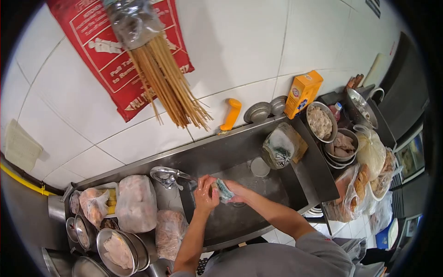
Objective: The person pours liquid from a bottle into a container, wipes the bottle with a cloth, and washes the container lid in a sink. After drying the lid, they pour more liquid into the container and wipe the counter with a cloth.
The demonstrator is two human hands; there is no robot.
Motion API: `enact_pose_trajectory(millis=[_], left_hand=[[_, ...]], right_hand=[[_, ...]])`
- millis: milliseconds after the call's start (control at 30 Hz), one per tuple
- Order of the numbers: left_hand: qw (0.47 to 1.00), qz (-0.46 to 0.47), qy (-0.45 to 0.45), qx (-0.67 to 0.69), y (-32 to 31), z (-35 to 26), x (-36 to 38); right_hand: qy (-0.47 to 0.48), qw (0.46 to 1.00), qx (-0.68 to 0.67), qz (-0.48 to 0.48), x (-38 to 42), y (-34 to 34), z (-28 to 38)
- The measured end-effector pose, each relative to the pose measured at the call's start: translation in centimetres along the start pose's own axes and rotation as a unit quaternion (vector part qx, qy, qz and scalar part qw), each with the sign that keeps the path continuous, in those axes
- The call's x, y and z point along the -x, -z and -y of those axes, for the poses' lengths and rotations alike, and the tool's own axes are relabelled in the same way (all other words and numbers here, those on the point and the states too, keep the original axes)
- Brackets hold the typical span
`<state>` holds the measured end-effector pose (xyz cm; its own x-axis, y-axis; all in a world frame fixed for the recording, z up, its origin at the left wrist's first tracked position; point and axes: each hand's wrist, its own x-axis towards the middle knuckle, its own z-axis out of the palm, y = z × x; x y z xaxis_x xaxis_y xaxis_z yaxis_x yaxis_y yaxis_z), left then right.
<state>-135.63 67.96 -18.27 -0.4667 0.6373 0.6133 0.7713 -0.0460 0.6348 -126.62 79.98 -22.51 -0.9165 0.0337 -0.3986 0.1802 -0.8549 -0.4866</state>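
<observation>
Both hands are over the metal sink [244, 214], just right of the faucet [168, 175]. My left hand [206, 193] has its fingers curled and raised beside a small green and white item [224, 190], perhaps a scrub pad or packet. Whether the left fingers hold part of it cannot be made out. My right hand [236, 190] grips that item from the right side. A clear plastic container [279, 147] with something green and white inside leans in the sink's upper right, near a round pale lid [260, 167].
Bagged meat [137, 203] and bowls with meat [117, 251] crowd the left counter. To the right stand more meat bowls [321, 122] and plastic bags [355, 184]. An orange box [303, 94] and an orange-handled tool [231, 114] line the back ledge. Wooden sticks [168, 83] hang above.
</observation>
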Motion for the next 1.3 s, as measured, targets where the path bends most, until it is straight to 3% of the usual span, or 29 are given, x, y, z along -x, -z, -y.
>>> enact_pose_trajectory(millis=[33,200,233,267,300,367,400,467,533,600,667,700,767,800,867,933,1033,1100,1133,1200,1267,1300], left_hand=[[0.999,0.021,-0.029,-0.004,0.3,0.0,-0.1],[0.999,0.038,-0.018,-0.018,-0.4,1.5,0.6],[0.999,0.027,0.007,-0.027,-0.9,1.5,1.2],[0.999,0.028,0.008,-0.027,-1.5,1.3,2.2],[0.996,0.011,0.092,-0.010,-2.4,0.9,2.9],[0.959,-0.042,0.275,0.050,-4.9,0.6,3.1],[0.958,-0.038,0.279,0.048,-4.5,1.0,3.2],[0.896,0.001,0.411,0.166,-4.6,2.1,2.0],[0.884,-0.026,0.425,0.192,-4.2,1.5,0.7],[0.766,0.059,0.582,0.266,-2.5,-0.5,-1.0],[0.770,0.047,0.562,0.298,-2.7,0.6,-0.4],[0.750,0.087,0.577,0.312,-2.3,0.6,-0.3],[0.729,0.124,0.592,0.320,-1.6,1.1,0.1],[0.703,0.138,0.614,0.331,-1.4,1.7,0.5],[0.674,0.148,0.638,0.342,-1.4,2.9,1.2],[0.689,0.066,0.613,0.382,-0.9,4.3,1.5],[0.677,0.057,0.596,0.428,-0.1,4.5,1.2],[0.671,0.053,0.591,0.445,0.1,4.7,1.6],[0.677,0.052,0.583,0.445,-0.3,5.2,1.8],[0.686,0.049,0.569,0.451,-0.9,5.9,1.5],[0.676,0.036,0.564,0.474,-0.9,5.9,1.9],[0.674,0.033,0.567,0.473,-0.7,5.5,2.2]], right_hand=[[-0.033,0.998,-0.038,0.043,0.2,0.5,-0.5],[-0.009,0.984,-0.153,0.091,0.0,2.0,-2.5],[0.089,0.991,-0.008,-0.101,-0.5,1.4,-2.7],[0.180,0.931,0.137,-0.288,-0.7,1.0,-3.0],[0.182,0.930,0.138,-0.287,-0.3,0.0,-2.5],[0.257,0.869,0.254,-0.338,1.1,-1.6,-2.6],[0.253,0.871,0.250,-0.339,1.5,-1.8,-3.3],[0.361,0.823,0.361,-0.249,2.3,-1.4,-3.0],[0.337,0.828,0.389,-0.222,3.5,-1.3,-2.3],[0.312,0.835,0.412,-0.190,4.0,-1.0,-1.8],[0.403,0.688,0.583,-0.156,4.3,-0.7,-1.2],[0.401,0.692,0.581,-0.152,4.5,-0.3,-1.2],[0.399,0.600,0.687,-0.095,4.5,0.5,-1.1],[0.399,0.602,0.685,-0.092,4.4,0.4,-0.7],[0.384,0.509,0.766,-0.078,4.6,0.1,0.7],[0.412,0.457,0.775,-0.144,5.5,-0.1,3.8],[0.504,0.453,0.679,-0.284,12.0,-2.6,11.4],[0.481,0.323,0.705,-0.409,14.4,-1.4,15.5],[0.381,0.284,0.746,-0.466,15.3,-1.5,16.6],[0.398,0.240,0.755,-0.463,15.2,-2.5,16.6],[0.488,0.346,0.715,-0.361,13.1,-5.2,14.3],[0.482,0.446,0.697,-0.289,11.5,-6.7,12.4]])
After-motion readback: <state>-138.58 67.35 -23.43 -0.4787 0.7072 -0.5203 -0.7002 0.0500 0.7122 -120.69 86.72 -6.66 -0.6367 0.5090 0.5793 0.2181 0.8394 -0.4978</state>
